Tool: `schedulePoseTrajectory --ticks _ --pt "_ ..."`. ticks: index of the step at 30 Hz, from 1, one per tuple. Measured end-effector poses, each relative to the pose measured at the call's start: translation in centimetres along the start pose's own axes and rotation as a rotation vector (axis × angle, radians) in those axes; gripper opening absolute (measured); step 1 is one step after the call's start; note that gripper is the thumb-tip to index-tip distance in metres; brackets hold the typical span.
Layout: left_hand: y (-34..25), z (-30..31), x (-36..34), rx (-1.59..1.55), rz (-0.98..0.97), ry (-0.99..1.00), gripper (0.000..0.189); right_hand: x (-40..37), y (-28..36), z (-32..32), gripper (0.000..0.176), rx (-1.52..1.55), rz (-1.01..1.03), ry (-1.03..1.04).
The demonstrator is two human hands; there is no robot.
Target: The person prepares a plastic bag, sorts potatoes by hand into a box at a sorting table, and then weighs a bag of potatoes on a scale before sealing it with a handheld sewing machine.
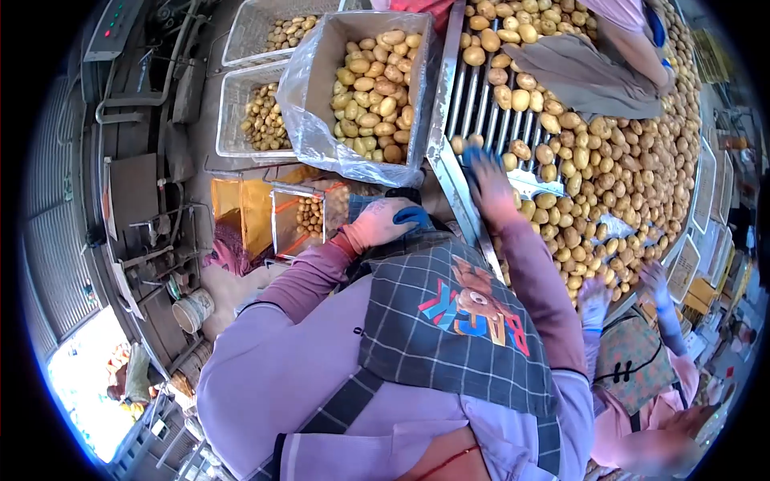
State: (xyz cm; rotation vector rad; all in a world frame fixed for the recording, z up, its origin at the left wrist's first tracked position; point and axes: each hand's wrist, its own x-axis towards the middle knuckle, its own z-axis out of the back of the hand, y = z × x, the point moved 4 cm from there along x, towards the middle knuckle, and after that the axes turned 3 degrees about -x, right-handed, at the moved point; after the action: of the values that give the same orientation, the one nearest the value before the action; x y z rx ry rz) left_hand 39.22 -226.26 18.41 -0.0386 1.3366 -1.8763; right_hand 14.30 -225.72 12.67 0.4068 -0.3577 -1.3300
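My right hand, in a glove with blue fingertips, reaches over the edge of a roller conveyor. Its fingers are stretched out, holding nothing I can see, beside a few potatoes on the metal rollers. A pale flat plate lies right of that hand among the potatoes. My left hand, gloved the same way, is at my waist by the dark checked apron. Its blue fingers are curled down, and what they hold, if anything, is hidden.
A plastic-lined box of potatoes stands left of the conveyor's metal edge. White crates with smaller potatoes are beyond it. A co-worker's arm crosses the far end; another co-worker's hands are at the right side.
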Motion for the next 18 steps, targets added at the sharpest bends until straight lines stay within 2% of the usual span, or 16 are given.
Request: schedulePoseTrajectory --ticks 2,3,4,5,6,7,8,9,10,11,12,13,14,15,17,18 --pt "-1.0 0.7 1.7 -0.154 -0.175 -0.118 0.033 -7.7 0.1 2.7 0.051 -0.263 0.042 0.228" --pt "-1.2 1.5 2.9 -0.140 -0.227 -0.259 0.031 -10.4 -0.3 4.1 0.049 -0.255 -0.015 0.219" --pt "-2.6 3.3 4.2 -0.204 -0.202 -0.296 0.032 -12.4 -1.1 5.1 0.048 -0.247 -0.072 0.201" --pt "-1.0 4.2 6.0 -0.332 -0.141 -0.396 0.034 -14.7 -2.9 5.4 0.046 -0.281 -0.179 0.151" --pt "2.2 4.9 8.6 -0.532 -0.065 -0.606 0.035 -16.6 -4.5 5.3 0.045 -0.315 -0.286 0.100" --pt "1.7 7.4 9.9 -0.681 -0.061 -0.778 0.031 -17.1 -4.5 6.5 0.046 -0.356 -0.328 0.017" --pt "6.6 8.6 12.1 -0.796 -0.021 -0.996 0.023 -18.2 -5.1 6.4 0.048 -0.349 -0.431 -0.090" --pt "13.4 9.5 14.3 -0.837 0.123 -1.146 0.017 -19.2 -5.4 5.8 0.047 -0.300 -0.509 -0.174" --pt "19.4 9.9 16.3 -0.121 0.552 -0.822 0.016 -20.2 -5.8 5.2 0.047 -0.252 -0.586 -0.263" --pt "23.8 10.6 17.8 0.632 0.784 -0.408 0.019 -20.6 -5.3 4.8 0.046 -0.197 -0.642 -0.304" --pt "27.6 9.6 18.0 0.633 0.820 -0.268 0.014 -21.4 -4.8 4.0 0.046 -0.142 -0.695 -0.345" --pt "30.9 8.6 17.8 0.341 0.880 -0.323 0.015 -22.7 -4.2 2.5 0.046 -0.150 -0.727 -0.330" --pt "33.6 7.4 17.9 -0.443 0.961 -0.632 0.020 -23.1 -4.5 1.2 0.045 -0.160 -0.742 -0.335" --pt "34.3 6.9 18.5 -0.878 1.014 -0.747 0.027 -22.0 -3.7 1.3 0.046 -0.162 -0.760 -0.334" --pt "32.3 6.6 18.2 -1.063 1.036 -0.750 0.035 -21.8 -1.9 2.9 0.047 -0.113 -0.807 -0.306" --pt "30.0 7.8 19.2 -0.938 0.855 -0.521 0.034 -21.4 -2.0 3.1 0.048 -0.057 -0.828 -0.314"
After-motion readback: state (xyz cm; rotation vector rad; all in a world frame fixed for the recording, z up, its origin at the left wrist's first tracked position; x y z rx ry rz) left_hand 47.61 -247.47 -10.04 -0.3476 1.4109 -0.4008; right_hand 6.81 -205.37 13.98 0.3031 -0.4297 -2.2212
